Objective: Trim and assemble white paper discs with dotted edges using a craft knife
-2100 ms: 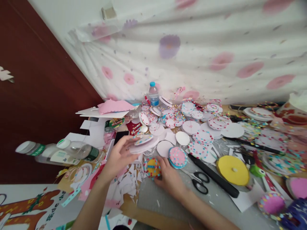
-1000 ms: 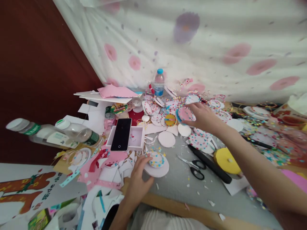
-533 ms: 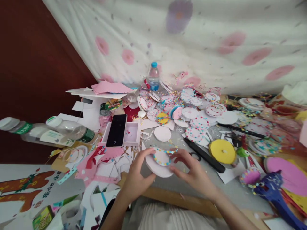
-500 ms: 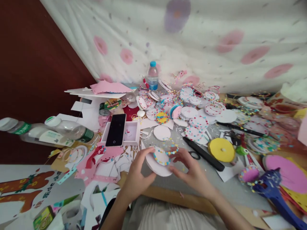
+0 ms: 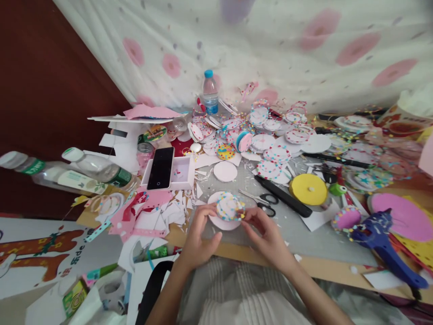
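Note:
In front of me, a white round disc [image 5: 219,223] lies low over the table's front. On it sits a smaller white disc ringed with a colourful pom-pom trim [image 5: 230,206]. My left hand [image 5: 202,234] touches the left edge of these pieces with its fingertips, its thumb stretched well apart. On the other side, my right hand [image 5: 265,232] pinches the trim near the right edge between thumb and fingers. Part of the larger disc is hidden under the trimmed one. Just behind the right hand lie scissors [image 5: 264,198] with black handles.
A plain white disc [image 5: 225,172] lies farther back, before a heap of trimmed discs. A black stick-like tool [image 5: 284,196], a yellow disc [image 5: 308,189] and a blue glue gun [image 5: 382,243] are rightward. Leftward are a phone [image 5: 161,168], a white box [image 5: 185,174] and bottles [image 5: 96,169].
The trimmed disc has shifted over the larger disc, and its trim now looks gathered round it. My left thumb has come away from the larger disc. The scissors show more; the view has tilted down.

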{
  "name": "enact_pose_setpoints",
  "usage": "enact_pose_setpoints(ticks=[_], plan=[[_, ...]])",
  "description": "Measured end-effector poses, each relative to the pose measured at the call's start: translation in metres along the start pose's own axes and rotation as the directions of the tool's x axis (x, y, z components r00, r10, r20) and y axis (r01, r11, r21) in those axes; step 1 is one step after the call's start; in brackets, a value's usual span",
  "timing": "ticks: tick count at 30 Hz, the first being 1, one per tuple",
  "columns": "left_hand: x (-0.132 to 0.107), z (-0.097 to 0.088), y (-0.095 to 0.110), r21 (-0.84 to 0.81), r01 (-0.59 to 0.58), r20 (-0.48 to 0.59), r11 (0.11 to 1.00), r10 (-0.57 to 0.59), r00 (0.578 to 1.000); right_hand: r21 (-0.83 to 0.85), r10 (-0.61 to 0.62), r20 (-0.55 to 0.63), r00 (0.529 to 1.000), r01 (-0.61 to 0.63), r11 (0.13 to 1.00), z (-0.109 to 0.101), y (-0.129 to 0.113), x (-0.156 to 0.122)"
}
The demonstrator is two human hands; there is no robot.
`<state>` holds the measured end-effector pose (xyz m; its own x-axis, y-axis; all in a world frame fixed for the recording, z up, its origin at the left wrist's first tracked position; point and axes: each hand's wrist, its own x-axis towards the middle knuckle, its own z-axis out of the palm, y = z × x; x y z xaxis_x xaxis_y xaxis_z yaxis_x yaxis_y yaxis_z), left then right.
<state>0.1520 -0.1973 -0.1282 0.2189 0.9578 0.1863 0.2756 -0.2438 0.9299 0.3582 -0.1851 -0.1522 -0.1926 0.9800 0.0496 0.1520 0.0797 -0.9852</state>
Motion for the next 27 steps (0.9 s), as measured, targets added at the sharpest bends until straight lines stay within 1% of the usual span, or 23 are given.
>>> enact_pose_setpoints(ticks=[1, 2, 3, 4, 6, 8, 10, 13, 15, 17, 20, 23, 25, 27], plan=[[-0.003, 0.002, -0.004, -0.046, 0.034, -0.016, 0.998, -0.035, 0.999, -0.004, 0.006, -0.005, 1.000, -0.006, 1.000, -0.001, 0.002, -0.003], [-0.005, 0.003, -0.007, -0.046, 0.063, -0.027, 0.997, -0.065, 0.998, -0.010, 0.013, -0.009, 1.000, -0.013, 1.000, -0.003, 0.003, -0.005], [-0.007, 0.004, -0.008, 0.004, 0.080, -0.043, 0.997, -0.079, 0.996, -0.017, 0.022, -0.011, 1.000, -0.022, 1.000, -0.005, 0.004, -0.008], [-0.007, 0.005, -0.008, 0.088, 0.079, -0.067, 0.993, -0.074, 0.995, -0.027, 0.032, -0.012, 0.999, -0.032, 0.999, -0.008, 0.004, -0.009], [-0.006, 0.006, -0.005, 0.274, 0.054, -0.119, 0.960, -0.022, 0.993, -0.052, 0.057, -0.017, 0.998, -0.058, 0.997, -0.012, 0.001, -0.009], [-0.001, 0.006, -0.003, 0.388, 0.044, -0.147, 0.921, 0.015, 0.989, -0.082, 0.087, -0.009, 0.996, -0.088, 0.993, -0.015, -0.005, -0.006], [0.008, 0.009, -0.003, 0.437, 0.053, -0.133, 0.898, 0.006, 0.991, -0.105, 0.112, 0.025, 0.993, -0.109, 0.988, -0.016, -0.011, 0.000], [0.022, 0.016, -0.010, 0.495, 0.042, -0.073, 0.868, -0.007, 0.997, -0.119, 0.123, 0.093, 0.988, -0.112, 0.987, -0.016, -0.015, 0.012], [0.030, 0.022, -0.017, 0.501, 0.035, -0.037, 0.865, -0.019, 0.999, -0.118, 0.123, 0.122, 0.985, -0.108, 0.987, -0.016, -0.015, 0.020], [0.033, 0.027, -0.023, 0.469, 0.049, -0.028, 0.882, -0.041, 0.999, -0.112, 0.130, 0.143, 0.981, -0.115, 0.987, -0.016, -0.013, 0.025], [0.032, 0.033, -0.028, 0.389, 0.094, -0.068, 0.916, -0.073, 0.995, -0.098, 0.153, 0.159, 0.975, -0.139, 0.985, -0.016, -0.010, 0.030], [0.030, 0.036, -0.030, 0.342, 0.136, -0.098, 0.930, -0.109, 0.989, -0.087, 0.177, 0.158, 0.971, -0.165, 0.983, -0.013, -0.007, 0.034], [0.031, 0.036, -0.031, 0.326, 0.144, -0.094, 0.934, -0.120, 0.988, -0.083, 0.185, 0.154, 0.970, -0.174, 0.981, -0.010, -0.006, 0.037], [0.032, 0.037, -0.031, 0.311, 0.126, -0.089, 0.942, -0.103, 0.991, -0.084, 0.188, 0.147, 0.971, -0.177, 0.981, -0.007, -0.004, 0.040]])
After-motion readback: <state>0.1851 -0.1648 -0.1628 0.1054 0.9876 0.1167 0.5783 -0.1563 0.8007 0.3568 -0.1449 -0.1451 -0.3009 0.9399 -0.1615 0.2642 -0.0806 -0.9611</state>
